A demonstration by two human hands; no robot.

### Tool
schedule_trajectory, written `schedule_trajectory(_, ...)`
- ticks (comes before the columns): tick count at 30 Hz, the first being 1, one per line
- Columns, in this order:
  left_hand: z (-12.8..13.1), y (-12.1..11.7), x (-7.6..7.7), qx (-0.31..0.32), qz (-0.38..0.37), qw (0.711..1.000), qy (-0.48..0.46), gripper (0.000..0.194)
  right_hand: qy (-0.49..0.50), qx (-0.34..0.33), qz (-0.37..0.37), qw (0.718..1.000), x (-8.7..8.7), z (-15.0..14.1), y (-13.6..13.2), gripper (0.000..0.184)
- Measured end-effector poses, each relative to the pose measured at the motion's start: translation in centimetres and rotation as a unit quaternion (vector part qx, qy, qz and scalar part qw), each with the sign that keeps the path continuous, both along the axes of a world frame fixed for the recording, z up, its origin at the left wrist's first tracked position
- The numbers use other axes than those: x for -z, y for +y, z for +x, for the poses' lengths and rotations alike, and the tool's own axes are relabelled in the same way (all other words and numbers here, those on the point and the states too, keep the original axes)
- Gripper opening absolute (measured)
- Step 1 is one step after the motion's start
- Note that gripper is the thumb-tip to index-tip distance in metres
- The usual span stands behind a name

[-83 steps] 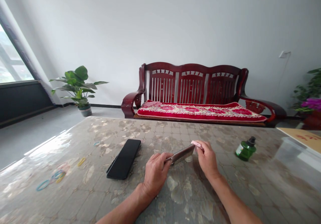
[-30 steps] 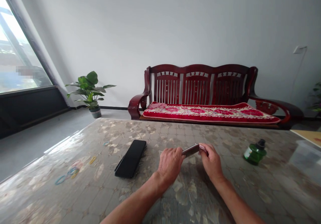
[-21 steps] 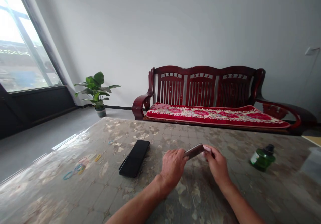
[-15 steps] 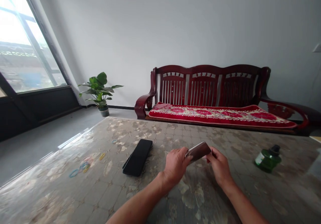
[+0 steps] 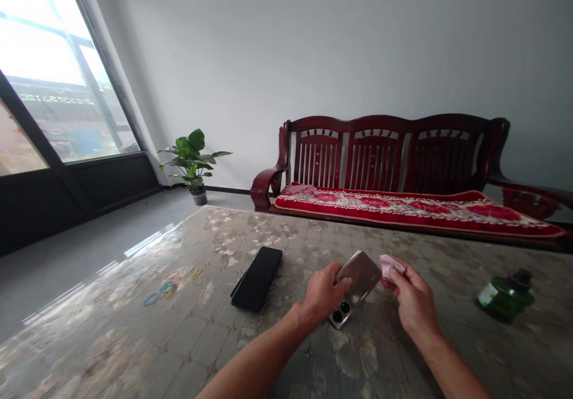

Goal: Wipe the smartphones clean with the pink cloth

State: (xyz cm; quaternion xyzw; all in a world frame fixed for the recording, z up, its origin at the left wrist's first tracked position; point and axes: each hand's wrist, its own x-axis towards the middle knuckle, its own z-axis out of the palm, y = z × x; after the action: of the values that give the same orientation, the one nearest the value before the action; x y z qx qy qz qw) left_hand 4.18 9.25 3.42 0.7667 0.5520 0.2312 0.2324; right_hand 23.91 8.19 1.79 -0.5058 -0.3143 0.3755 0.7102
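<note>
My left hand (image 5: 326, 294) is closed round a smartphone (image 5: 360, 280) with a shiny brownish back, its thumb lying across that back. The phone is tilted, with round camera lenses at its lower end. Just right of the phone, my right hand (image 5: 414, 303) pinches a small folded pink piece of cloth or paper (image 5: 391, 265) between thumb and fingers. A narrow gap separates the pink piece from the phone. To the left, a black phone (image 5: 257, 280) lies screen up on the patterned table (image 5: 210, 345), with another thin dark edge showing beneath it.
Several coloured rubber bands (image 5: 169, 288) lie on the left of the table. A green bottle with a black cap (image 5: 505, 297) stands on the right. Beyond the table are a dark red wooden bench (image 5: 362, 154) and a potted plant (image 5: 192, 160).
The held phone has turned so its back and lenses show. My right hand has moved right, off the phone's edge, and the pink piece has come into sight. The view has shifted left.
</note>
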Motion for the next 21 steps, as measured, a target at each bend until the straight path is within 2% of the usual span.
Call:
schedule_trajectory(6,0.2,-0.2,0.6,0.014,-0.014,1.000,0.021,0.034,-0.010,-0.019,0.010,1.000,0.5,-0.2,0.6,0.042)
schedule_trajectory(11,0.4,-0.6,0.9,0.023,-0.015,0.999,0.043,0.036,0.002,-0.030,-0.004,1.000,0.9,-0.7,0.9,0.043)
schedule_trajectory(19,0.9,-1.1,0.2,0.055,0.022,0.997,0.058,0.034,-0.056,-0.021,-0.001,0.998,1.4,-0.9,1.0,0.038)
schedule_trajectory(21,0.8,-1.6,-0.1,0.058,0.034,0.996,0.064,0.039,-0.065,-0.016,0.004,0.998,1.5,-1.0,1.0,0.037)
